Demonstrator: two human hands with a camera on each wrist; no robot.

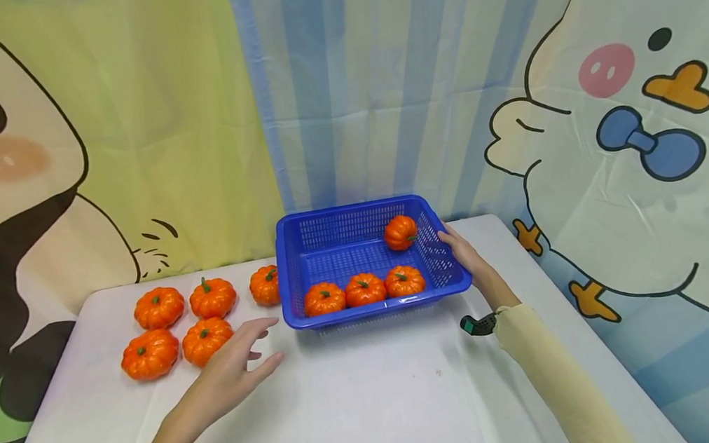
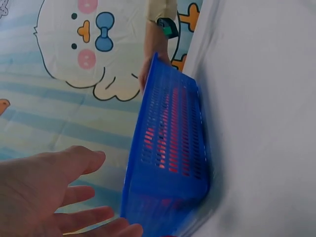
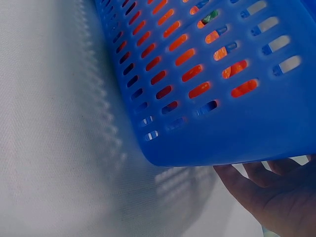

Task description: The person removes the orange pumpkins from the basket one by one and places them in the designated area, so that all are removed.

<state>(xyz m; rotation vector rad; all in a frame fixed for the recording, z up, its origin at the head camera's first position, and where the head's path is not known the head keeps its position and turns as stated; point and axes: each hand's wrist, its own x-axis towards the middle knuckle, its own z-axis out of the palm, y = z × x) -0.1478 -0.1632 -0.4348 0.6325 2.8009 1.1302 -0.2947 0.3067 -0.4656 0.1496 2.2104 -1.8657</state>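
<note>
The blue basket [image 1: 370, 259] looks light, stiff, slotted plastic; grip its rim. Right hand [image 1: 465, 254] rests open-fingered against its three-o'clock wall; left hand [image 1: 235, 373] hovers open, empty.

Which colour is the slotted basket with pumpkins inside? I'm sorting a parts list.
Blue; the basket shows best in the head view, with orange pumpkins inside.

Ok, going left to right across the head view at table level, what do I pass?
Five loose toy pumpkins → left hand → blue basket holding four pumpkins → right hand on its right rim.
</note>
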